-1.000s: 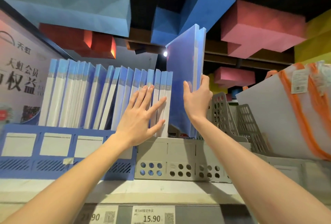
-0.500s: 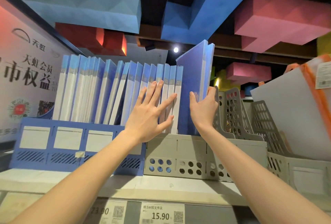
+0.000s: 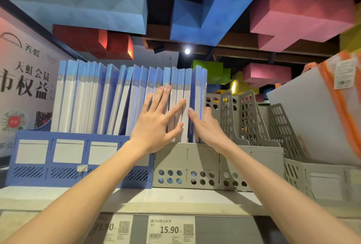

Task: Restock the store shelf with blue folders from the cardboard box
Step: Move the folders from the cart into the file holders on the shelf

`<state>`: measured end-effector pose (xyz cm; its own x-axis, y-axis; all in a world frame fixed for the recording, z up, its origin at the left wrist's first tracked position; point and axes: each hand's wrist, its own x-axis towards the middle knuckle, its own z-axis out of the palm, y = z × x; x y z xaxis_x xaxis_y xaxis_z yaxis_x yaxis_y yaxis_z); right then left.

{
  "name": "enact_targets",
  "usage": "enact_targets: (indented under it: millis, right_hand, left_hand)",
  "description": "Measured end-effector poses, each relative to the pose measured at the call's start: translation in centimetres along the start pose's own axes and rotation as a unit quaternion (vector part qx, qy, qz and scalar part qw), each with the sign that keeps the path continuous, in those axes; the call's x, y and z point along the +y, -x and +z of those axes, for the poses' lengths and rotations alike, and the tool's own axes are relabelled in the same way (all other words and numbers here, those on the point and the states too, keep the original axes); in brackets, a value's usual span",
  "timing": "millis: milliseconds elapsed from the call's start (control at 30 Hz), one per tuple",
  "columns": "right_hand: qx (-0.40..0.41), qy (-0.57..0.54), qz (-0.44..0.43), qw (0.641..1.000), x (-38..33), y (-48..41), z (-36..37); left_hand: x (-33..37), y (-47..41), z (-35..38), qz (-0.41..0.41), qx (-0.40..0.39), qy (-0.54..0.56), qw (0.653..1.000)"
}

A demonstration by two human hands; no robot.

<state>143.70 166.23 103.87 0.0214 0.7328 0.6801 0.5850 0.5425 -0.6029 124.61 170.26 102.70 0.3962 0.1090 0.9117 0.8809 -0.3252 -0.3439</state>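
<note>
— Where is the pair of blue folders (image 3: 199,97)?
— Upright in the grey rack (image 3: 195,158), at the right end of the folder row (image 3: 117,97), tops level. The right hand (image 3: 207,126) clasps them between thumb and fingers. The left hand (image 3: 156,122) lies flat, fingers spread, pressing the neighbouring spines.
— Finished?
— This pair looks seated. The cardboard box is out of view, so I can't tell what's left.
— Materials?
— Glossy translucent plastic covers, white spine labels, and rigid perforated dividers (image 3: 250,117) beside them.
</note>
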Motion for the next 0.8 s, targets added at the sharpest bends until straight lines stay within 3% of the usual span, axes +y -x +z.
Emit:
enact_targets:
  millis: [267,367,533,800]
  right_hand:
    - [-0.08,0.017,-0.036,0.996,0.3,0.7,-1.3]
    - [-0.045,0.07,-0.082,0.993,0.4,1.0,-0.7]
    - [0.023,0.213,-0.045,0.976,0.8,1.5,1.2]
    - [0.073,0.302,-0.066,0.948,2.2,2.1,1.7]
  left_hand:
    - [0.0,0.0,0.1,-0.003,-0.004,0.001,1.0]
    - [0.0,0.0,0.0,-0.004,-0.004,0.0,1.0]
    - [0.0,0.0,0.1,0.0,0.001,0.005,1.0]
    - [0.0,0.1,0.5,-0.003,0.004,0.026,1.0]
